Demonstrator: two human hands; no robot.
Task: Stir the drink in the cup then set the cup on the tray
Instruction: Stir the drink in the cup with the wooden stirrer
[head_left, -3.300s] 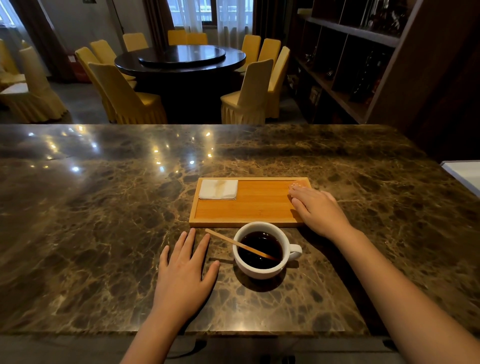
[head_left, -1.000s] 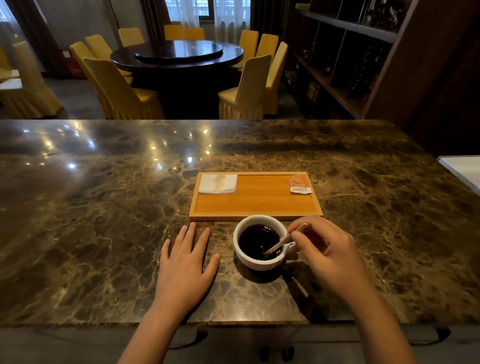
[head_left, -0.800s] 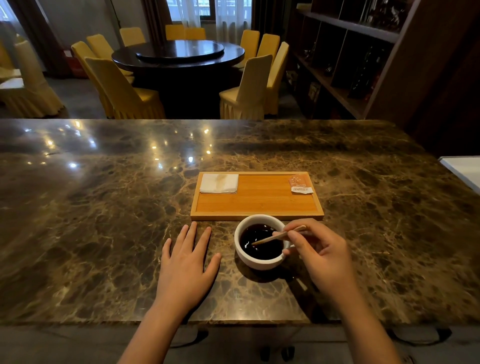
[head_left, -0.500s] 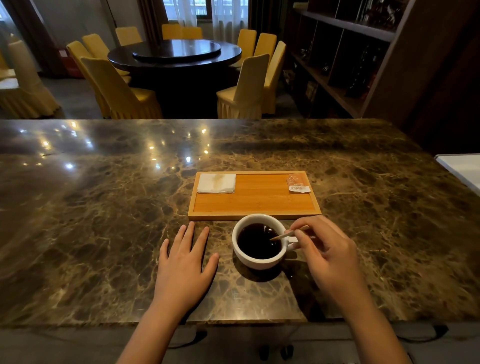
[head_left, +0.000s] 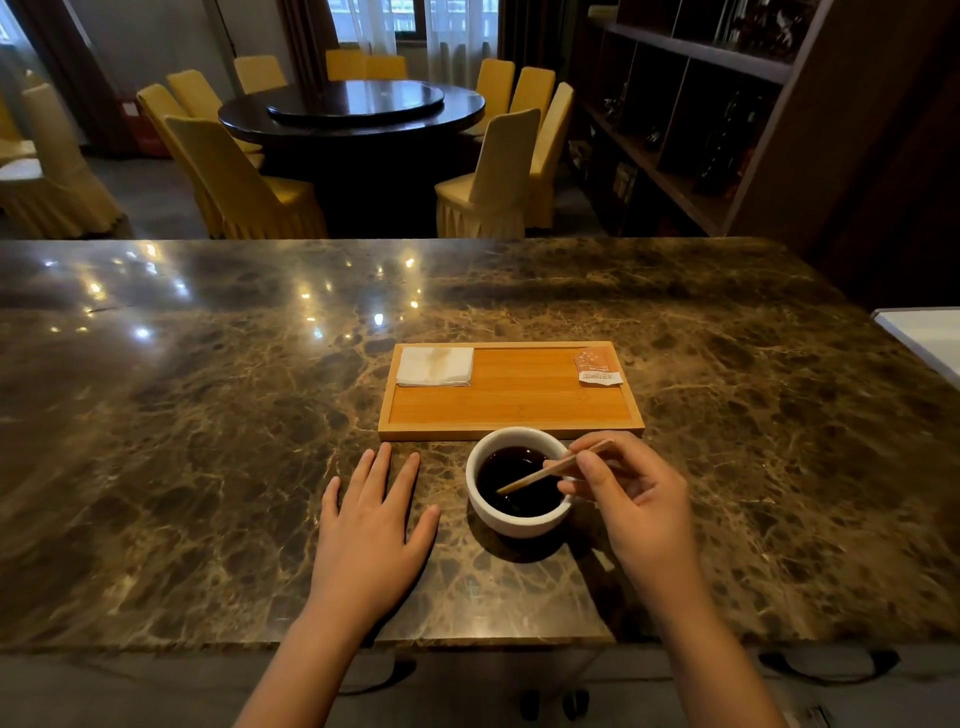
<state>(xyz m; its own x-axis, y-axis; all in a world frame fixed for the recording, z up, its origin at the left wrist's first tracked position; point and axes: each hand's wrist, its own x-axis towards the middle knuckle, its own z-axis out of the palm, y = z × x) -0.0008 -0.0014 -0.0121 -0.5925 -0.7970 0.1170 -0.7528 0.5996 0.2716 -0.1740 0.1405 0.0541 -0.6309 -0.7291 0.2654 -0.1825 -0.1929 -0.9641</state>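
A white cup (head_left: 511, 521) of dark drink stands on the marble counter, just in front of the wooden tray (head_left: 511, 410). My right hand (head_left: 631, 506) pinches a thin wooden stir stick (head_left: 540, 474) whose tip dips into the drink; the hand hides the cup's handle. Left of the cup, my left hand (head_left: 371, 530) lies flat on the counter with its fingers spread, holding nothing.
On the tray lie a folded white napkin (head_left: 435, 366) at the back left and an orange sachet (head_left: 597, 368) at the back right. A white slab (head_left: 924, 335) juts in at the right edge. Beyond the counter (head_left: 208, 415) are a round table and yellow chairs.
My right hand left the tray's right end, where the sachet now lies, and took the stick. Over the last second the stick's tip has swung around in the drink. The left hand stayed.
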